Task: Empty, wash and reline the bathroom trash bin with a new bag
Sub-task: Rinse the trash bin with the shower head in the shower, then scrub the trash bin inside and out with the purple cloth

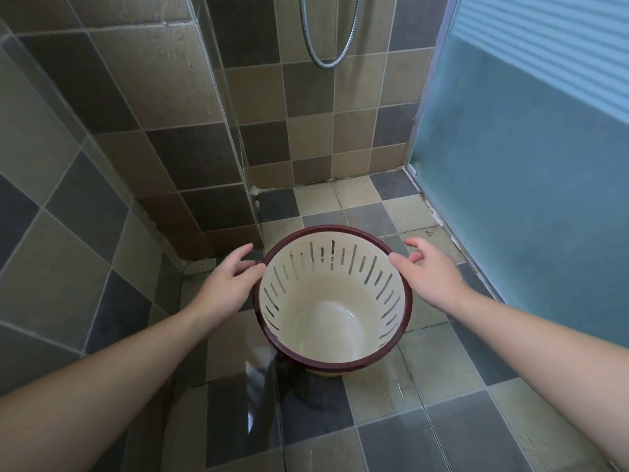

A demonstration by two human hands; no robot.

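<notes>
Checkered brown and grey tiles cover the walls and the wet floor (391, 379) of the shower corner we look down into. Our left hand (226, 279) reaches in with fingers relaxed and spread, its fingertips touching the dark red rim of the trash bin (335, 321) on its left side. That cream bin with slotted walls stands upright on the floor between our hands, with no bag in it. Our right hand (430, 270) is likewise open, its thumb resting against the rim's right side. Above hangs a metal shower hose (328, 63); a frosted glass door (531, 185) closes the right.
</notes>
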